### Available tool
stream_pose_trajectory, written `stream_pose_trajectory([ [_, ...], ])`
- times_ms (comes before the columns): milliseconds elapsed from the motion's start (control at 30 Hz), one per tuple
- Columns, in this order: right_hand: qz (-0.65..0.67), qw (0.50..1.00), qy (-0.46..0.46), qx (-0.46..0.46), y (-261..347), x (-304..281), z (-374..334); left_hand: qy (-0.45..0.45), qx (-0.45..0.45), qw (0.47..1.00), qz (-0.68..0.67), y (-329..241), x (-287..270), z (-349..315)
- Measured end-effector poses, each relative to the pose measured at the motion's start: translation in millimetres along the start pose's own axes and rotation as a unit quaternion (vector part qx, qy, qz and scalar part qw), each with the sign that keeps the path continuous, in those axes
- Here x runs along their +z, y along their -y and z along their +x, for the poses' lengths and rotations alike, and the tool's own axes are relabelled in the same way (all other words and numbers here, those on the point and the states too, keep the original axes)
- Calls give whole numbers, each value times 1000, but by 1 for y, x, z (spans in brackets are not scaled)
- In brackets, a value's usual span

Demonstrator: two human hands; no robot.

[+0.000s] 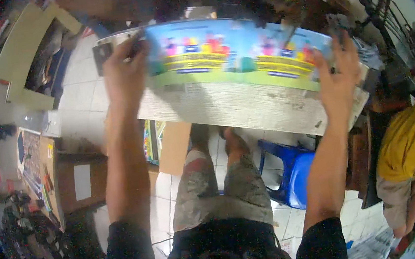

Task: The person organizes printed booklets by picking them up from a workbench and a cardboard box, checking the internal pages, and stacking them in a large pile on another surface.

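Observation:
A long printed sheet (241,69), blue above and green below with bright figures and yellow bands, stretches crosswise in front of me. Its left end is pinched by the curled fingers of my left hand (126,69). At the right end, my right hand (338,71) grips the edge, thumb over the printed side and fingers along the rim. Beneath the sheet lies a worn whitish bench top (245,102), and a shadow falls on it below the sheet. Both hands are somewhat blurred.
A blue plastic chair (297,178) stands below the bench at right. A cardboard piece (174,146) leans under the bench. To the left is a brown box (83,182) with a white label. At far right a person in a yellow shirt (413,142) bends down.

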State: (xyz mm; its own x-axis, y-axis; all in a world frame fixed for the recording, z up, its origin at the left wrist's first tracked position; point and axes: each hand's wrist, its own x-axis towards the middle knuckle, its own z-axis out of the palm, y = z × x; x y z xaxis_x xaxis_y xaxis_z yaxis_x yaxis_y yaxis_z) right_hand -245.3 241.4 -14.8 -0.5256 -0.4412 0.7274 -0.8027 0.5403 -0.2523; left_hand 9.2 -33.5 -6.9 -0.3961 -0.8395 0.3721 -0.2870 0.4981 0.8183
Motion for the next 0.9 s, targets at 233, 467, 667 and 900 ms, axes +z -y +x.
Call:
stream_pose_trajectory([
  [233,207,955,19,213,-7,-23,-6,-4,214,963,166,-24,23,-20],
  [467,170,980,33,97,-27,-24,-11,-15,269,939,212,-15,27,-14],
  [667,9,997,49,-66,-23,-25,0,36,270,937,217,-15,22,-10],
  [900,7,996,54,-69,-21,-24,0,49,264,929,254,-13,13,-8],
])
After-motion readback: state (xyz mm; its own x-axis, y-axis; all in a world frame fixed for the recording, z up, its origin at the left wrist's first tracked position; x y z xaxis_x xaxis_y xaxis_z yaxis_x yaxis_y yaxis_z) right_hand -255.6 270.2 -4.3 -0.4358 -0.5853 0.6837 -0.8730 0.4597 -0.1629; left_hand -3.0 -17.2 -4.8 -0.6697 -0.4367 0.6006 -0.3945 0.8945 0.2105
